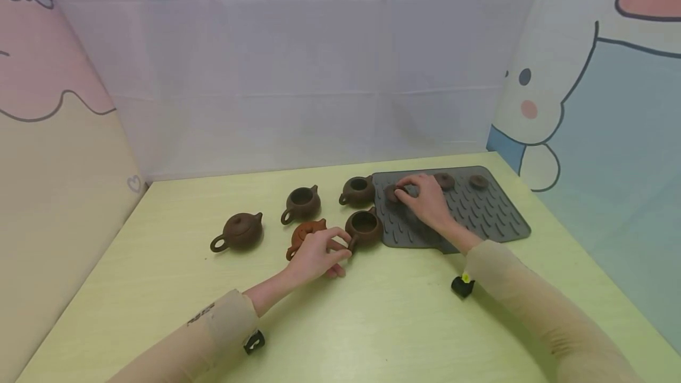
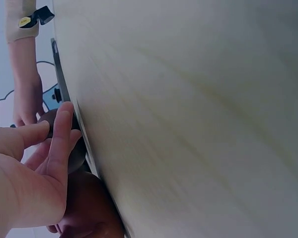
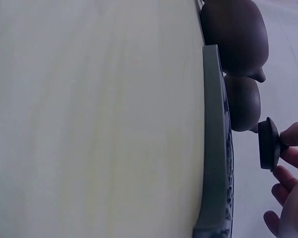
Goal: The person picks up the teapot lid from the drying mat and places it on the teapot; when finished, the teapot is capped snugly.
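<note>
My left hand [image 1: 318, 256] pinches the handle of a dark brown lidless teapot [image 1: 365, 224] that stands at the left edge of the grey mat [image 1: 473, 217]. In the left wrist view, thumb and fingers close around the handle side of that pot. My right hand [image 1: 428, 203] holds a small dark lid [image 3: 268, 144] by its knob. The right wrist view shows this lid raised above the mat, its flat underside turned away from the fingers. Two more dark lids [image 1: 444, 181] lie on the mat beyond the right hand.
Two other lidless brown teapots [image 1: 303, 203] stand farther back. A reddish-brown teapot [image 1: 304, 231] sits just behind the left hand, partly covered by it. At the far left is a dark teapot with its lid on [image 1: 242, 231]. A white curtain [image 1: 319, 75] hangs behind the table.
</note>
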Demonstrator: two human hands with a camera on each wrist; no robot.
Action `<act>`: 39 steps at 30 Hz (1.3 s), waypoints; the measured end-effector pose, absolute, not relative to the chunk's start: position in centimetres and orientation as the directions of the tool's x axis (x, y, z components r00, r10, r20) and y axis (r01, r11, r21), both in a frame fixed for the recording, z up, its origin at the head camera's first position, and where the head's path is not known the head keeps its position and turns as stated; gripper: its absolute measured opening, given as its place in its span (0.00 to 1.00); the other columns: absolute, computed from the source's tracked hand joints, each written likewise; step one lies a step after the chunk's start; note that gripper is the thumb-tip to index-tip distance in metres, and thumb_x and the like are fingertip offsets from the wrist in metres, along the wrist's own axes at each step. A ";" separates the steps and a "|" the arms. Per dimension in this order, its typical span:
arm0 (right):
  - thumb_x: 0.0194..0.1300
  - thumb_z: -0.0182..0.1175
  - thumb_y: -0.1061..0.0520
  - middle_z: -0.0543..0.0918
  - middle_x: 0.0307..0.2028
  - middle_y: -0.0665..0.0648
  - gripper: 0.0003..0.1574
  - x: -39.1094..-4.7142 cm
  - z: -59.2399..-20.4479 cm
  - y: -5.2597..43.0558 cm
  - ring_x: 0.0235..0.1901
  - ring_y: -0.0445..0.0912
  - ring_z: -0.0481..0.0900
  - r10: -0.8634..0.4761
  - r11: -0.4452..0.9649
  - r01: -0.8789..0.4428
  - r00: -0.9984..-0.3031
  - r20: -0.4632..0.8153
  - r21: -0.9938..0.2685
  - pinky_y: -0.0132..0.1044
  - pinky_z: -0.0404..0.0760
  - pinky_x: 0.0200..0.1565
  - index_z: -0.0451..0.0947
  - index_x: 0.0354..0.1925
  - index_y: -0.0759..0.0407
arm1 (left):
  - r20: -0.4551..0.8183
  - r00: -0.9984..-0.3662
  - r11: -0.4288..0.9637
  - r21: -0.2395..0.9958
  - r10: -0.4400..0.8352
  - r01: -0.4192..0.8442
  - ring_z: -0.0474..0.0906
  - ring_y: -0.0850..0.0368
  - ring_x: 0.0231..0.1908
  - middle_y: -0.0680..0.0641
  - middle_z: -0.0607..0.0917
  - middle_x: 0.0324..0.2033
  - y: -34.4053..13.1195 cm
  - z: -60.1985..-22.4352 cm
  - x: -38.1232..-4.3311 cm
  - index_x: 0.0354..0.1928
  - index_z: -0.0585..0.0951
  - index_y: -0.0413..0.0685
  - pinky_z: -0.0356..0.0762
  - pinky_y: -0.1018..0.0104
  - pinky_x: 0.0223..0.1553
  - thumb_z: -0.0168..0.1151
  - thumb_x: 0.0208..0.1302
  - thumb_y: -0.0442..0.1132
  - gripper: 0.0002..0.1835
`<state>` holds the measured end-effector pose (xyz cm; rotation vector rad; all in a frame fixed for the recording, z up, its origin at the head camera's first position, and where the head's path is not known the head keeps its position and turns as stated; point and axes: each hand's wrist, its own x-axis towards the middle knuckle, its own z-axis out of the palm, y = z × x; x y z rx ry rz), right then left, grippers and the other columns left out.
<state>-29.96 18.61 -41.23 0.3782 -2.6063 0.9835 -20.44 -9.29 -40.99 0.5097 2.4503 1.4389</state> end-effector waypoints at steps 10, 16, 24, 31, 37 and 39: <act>0.66 0.65 0.54 0.84 0.45 0.60 0.09 -29.0 -41.0 17.3 0.55 0.57 0.74 -0.137 0.659 -0.441 -0.867 0.478 -0.610 0.57 0.70 0.60 0.84 0.42 0.57 | -0.033 -0.907 0.470 0.863 0.420 0.186 0.86 0.56 0.20 0.40 0.90 0.38 -9.2 -41.0 -20.4 0.48 0.80 0.48 0.82 0.64 0.22 0.66 0.65 0.35 0.11; 0.64 0.66 0.55 0.84 0.44 0.58 0.07 -28.2 -40.8 16.2 0.52 0.55 0.75 -0.150 0.622 -0.495 -0.836 0.528 -0.606 0.56 0.71 0.59 0.84 0.40 0.56 | -0.035 -0.906 0.472 0.862 0.423 0.187 0.86 0.56 0.20 0.40 0.90 0.38 -9.2 -41.0 -20.4 0.48 0.79 0.49 0.82 0.64 0.22 0.65 0.65 0.35 0.11; 0.63 0.66 0.58 0.84 0.42 0.57 0.05 -27.0 -40.6 14.8 0.50 0.53 0.76 -0.199 0.540 -0.587 -0.785 0.587 -0.603 0.54 0.71 0.55 0.84 0.38 0.56 | -0.053 -0.907 0.466 0.869 0.418 0.164 0.87 0.56 0.21 0.41 0.90 0.39 -9.3 -41.0 -20.4 0.48 0.79 0.52 0.83 0.64 0.23 0.65 0.65 0.36 0.11; 0.62 0.66 0.59 0.84 0.42 0.55 0.05 -26.2 -40.5 13.8 0.49 0.51 0.76 -0.235 0.502 -0.624 -0.765 0.599 -0.599 0.50 0.72 0.54 0.84 0.38 0.55 | -0.055 -0.905 0.460 0.873 0.423 0.161 0.87 0.56 0.21 0.41 0.90 0.39 -9.4 -41.0 -20.4 0.49 0.79 0.51 0.83 0.64 0.23 0.65 0.66 0.36 0.11; 0.61 0.66 0.59 0.84 0.42 0.55 0.05 -25.8 -40.6 13.3 0.49 0.52 0.77 -0.266 0.504 -0.637 -0.757 0.597 -0.584 0.52 0.73 0.55 0.84 0.38 0.55 | -0.051 -0.904 0.464 0.870 0.424 0.169 0.86 0.57 0.20 0.41 0.90 0.38 -9.3 -41.0 -20.4 0.48 0.79 0.51 0.82 0.64 0.24 0.65 0.65 0.36 0.11; 0.61 0.66 0.59 0.85 0.42 0.55 0.05 -25.6 -40.7 13.2 0.49 0.51 0.77 -0.279 0.508 -0.635 -0.760 0.587 -0.582 0.52 0.73 0.55 0.84 0.38 0.55 | -0.049 -0.904 0.462 0.870 0.426 0.171 0.86 0.57 0.20 0.41 0.90 0.38 -9.3 -41.1 -20.5 0.48 0.79 0.51 0.82 0.64 0.24 0.65 0.65 0.36 0.11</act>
